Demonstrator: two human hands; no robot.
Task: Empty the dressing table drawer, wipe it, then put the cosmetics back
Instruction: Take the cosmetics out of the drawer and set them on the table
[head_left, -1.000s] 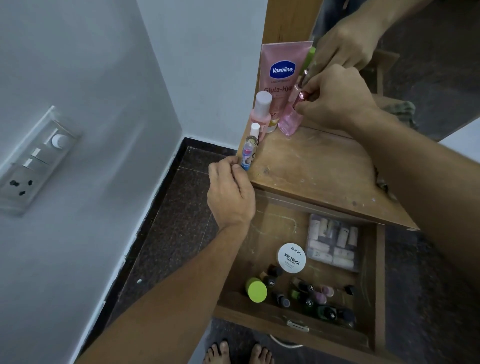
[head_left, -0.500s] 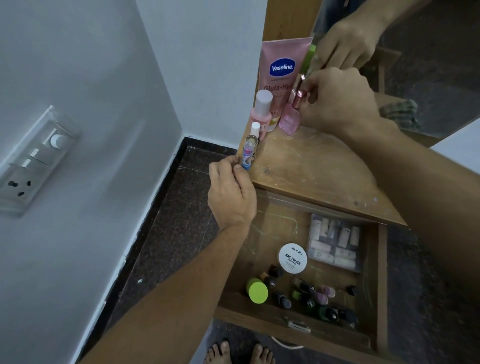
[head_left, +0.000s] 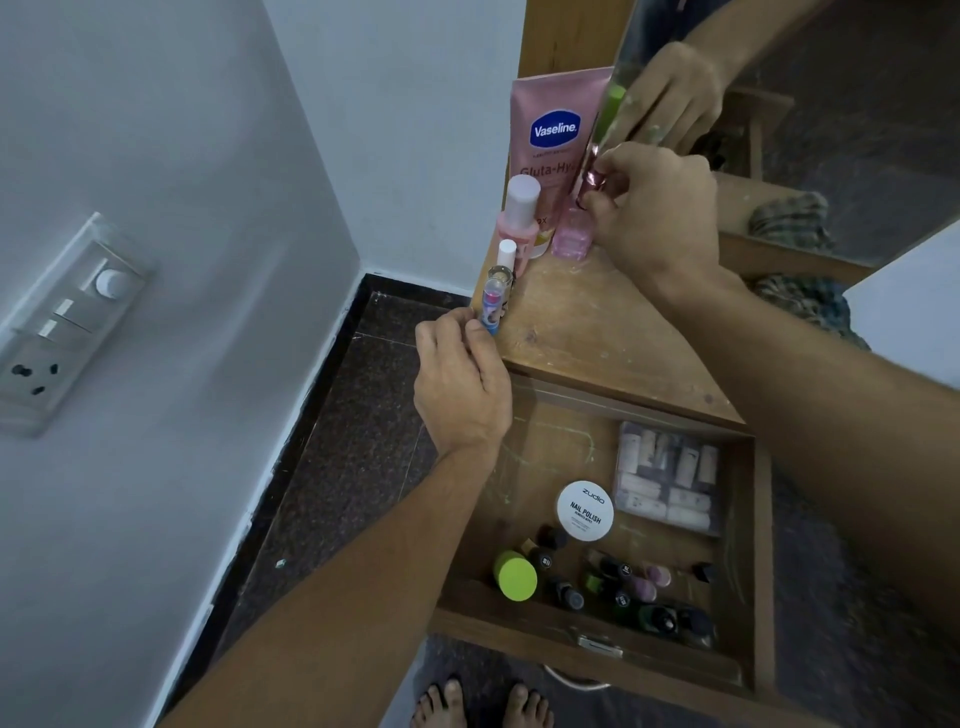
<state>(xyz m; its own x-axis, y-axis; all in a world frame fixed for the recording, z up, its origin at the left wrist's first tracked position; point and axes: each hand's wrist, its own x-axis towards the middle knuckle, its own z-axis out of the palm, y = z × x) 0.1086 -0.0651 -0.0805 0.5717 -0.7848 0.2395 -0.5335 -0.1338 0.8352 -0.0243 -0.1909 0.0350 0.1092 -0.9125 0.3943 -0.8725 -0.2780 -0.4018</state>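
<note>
Desk (head_left: 597, 332) in the wall corner held a few cosmetics; left grip (head_left: 460, 379) pinched the blue tube (head_left: 491, 307) at its edge, right grip (head_left: 654, 218) pinched the pink bottle (head_left: 570, 236) by its cap, drawer (head_left: 763, 545) mostly unemptied, wiping not begun.

**Operator:** In my right hand (head_left: 654, 218) I have a clear pink bottle (head_left: 571, 236) with a glossier pink cap. Behind that grip the tube (head_left: 550, 135) is pale pink with a blue oval logo and white letters.

**Spotter:** And at your left hand (head_left: 462, 384)?

**Operator:** The small stick (head_left: 491, 306) I pinch is blue with a pink-red band. Its print is blurred, perhaps a figure. Below that grip, the brown wooden drawer (head_left: 550, 452) holds a lime-green lid (head_left: 515, 576), a white tin (head_left: 585, 510) lettered in black, and dark bottles (head_left: 618, 587).
</note>
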